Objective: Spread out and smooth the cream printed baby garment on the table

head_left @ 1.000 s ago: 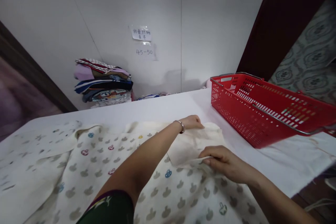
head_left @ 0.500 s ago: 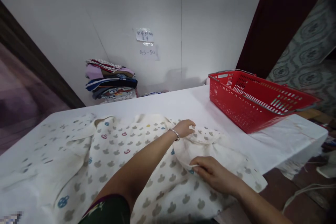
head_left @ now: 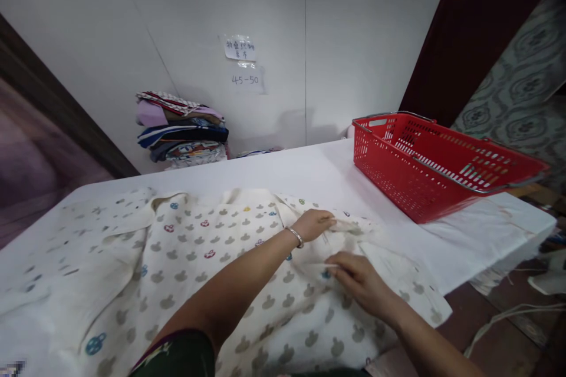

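A cream cloth point(head_left: 190, 247) printed with small grey, blue and red shapes lies spread over the white table point(head_left: 309, 171). My left hand point(head_left: 315, 224), with a silver bracelet on the wrist, pinches a bunched fold of the cloth near its right end. Just below it, my right hand point(head_left: 359, 283) grips another fold of the same cloth. The two hands are close together, a short gap apart.
A red plastic basket point(head_left: 435, 165) with metal handles stands at the table's right. A stack of folded clothes point(head_left: 181, 132) sits at the back against the white wall, under a paper label point(head_left: 241, 50). The table's right edge drops to a dark floor.
The cloth's right end, flat and folded back a second ago, is now bunched between my hands. My right hand has moved up towards the left hand.
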Tool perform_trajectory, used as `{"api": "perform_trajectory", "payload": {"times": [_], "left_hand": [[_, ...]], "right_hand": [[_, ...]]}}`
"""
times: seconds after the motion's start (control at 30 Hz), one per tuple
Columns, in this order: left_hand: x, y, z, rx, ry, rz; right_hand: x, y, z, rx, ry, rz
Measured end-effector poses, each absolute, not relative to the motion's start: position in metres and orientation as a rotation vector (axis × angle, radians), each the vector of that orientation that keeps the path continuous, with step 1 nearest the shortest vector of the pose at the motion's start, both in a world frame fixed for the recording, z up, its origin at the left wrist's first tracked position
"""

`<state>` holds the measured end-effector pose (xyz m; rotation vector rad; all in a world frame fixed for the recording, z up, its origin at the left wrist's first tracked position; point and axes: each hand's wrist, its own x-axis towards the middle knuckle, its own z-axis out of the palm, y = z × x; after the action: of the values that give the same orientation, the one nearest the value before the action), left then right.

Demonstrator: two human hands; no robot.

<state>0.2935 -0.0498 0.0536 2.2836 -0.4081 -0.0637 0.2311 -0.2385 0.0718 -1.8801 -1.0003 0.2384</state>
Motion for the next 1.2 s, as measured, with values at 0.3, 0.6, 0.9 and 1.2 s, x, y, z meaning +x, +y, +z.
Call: {"api": "perform_trajectory", "payload": {"times": [0.3, 0.6, 0.9, 1.2], "left_hand": [[0.277, -0.058, 0.105, 1.906, -0.397, -0.114], [0.252, -0.055, 0.116, 1.996, -0.353, -0.113], [0.224, -0.047, 0.099, 2.448, -0.369, 0.762], [0.168, -0.003, 0.035, 2.486, 0.088, 0.903]], "right_hand": [[0.292, -0.239, 0.085, -1.766, -0.739, -0.387], [0.296, -0.235, 0.082, -1.78, -0.614, -0.185], [0.269, -0.263, 0.138, -1.775, -0.812, -0.757], [0.275, -0.281, 0.144, -1.826, -0.528, -0.62]]}}
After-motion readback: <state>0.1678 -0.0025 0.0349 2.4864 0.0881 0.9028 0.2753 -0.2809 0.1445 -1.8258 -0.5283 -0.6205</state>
